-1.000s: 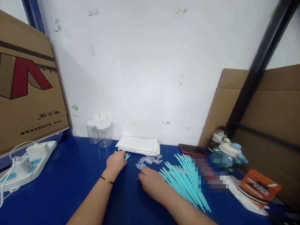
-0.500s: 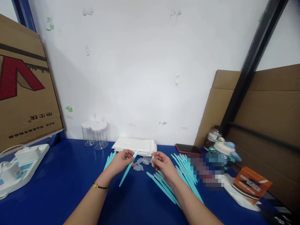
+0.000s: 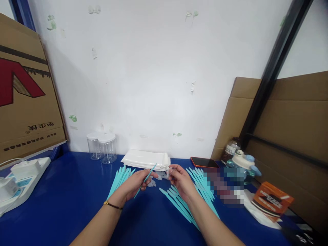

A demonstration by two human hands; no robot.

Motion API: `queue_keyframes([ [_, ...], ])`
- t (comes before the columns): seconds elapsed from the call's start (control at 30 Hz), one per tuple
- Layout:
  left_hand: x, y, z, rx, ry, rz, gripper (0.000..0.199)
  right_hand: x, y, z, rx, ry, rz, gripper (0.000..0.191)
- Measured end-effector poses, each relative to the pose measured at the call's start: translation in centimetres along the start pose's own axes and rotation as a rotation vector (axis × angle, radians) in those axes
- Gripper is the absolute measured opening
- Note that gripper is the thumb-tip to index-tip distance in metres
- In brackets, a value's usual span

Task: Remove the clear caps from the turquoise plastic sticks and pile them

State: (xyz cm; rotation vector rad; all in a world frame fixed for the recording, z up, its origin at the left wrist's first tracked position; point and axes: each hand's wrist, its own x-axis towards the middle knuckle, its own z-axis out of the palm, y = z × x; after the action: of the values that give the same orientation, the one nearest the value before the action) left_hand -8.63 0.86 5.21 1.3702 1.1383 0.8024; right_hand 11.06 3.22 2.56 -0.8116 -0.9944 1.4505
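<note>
- Treat stick [image 3: 147,178] as probably light, stiff; grip mid-length, as in left hand [image 3: 137,181].
- Treat clear piece [image 3: 168,173] as probably slippery; pinch, as in right hand [image 3: 181,180].

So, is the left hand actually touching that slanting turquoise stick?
Touching. The head view shows the left hand holding the turquoise stick, which slants across its fingers.

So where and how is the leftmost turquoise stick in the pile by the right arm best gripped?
Probably near the middle of the leftmost stick, coming from above and its left side, pinching across its narrow width. It lies slender and lengthwise on the blue table, with bare surface to its left, while other sticks crowd its right.
</note>
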Motion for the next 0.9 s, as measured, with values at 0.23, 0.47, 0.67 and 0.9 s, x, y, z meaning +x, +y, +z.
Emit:
queue_keyframes([
  [0.23,0.2,-0.7,0.8,0.2,-0.084,0.081,0.042,0.0,0.3,-0.2,-0.096,0.023,-0.11,0.03],
  [0.47,0.6,-1.4,0.9,0.35,-0.07,0.115,0.045,-0.3,0.3,0.4,-0.193,0.002,-0.115,0.031],
  [0.67,0.6,-1.3,1.0,0.391,-0.064,0.118,0.045,-0.6,0.4,0.5,-0.225,-0.038,-0.103,0.031],
  [0.9,0.6,-1.7,2.5,0.316,-0.036,0.128,0.038,-0.7,0.7,0.6,-0.283,-0.088,-0.097,0.027],
])
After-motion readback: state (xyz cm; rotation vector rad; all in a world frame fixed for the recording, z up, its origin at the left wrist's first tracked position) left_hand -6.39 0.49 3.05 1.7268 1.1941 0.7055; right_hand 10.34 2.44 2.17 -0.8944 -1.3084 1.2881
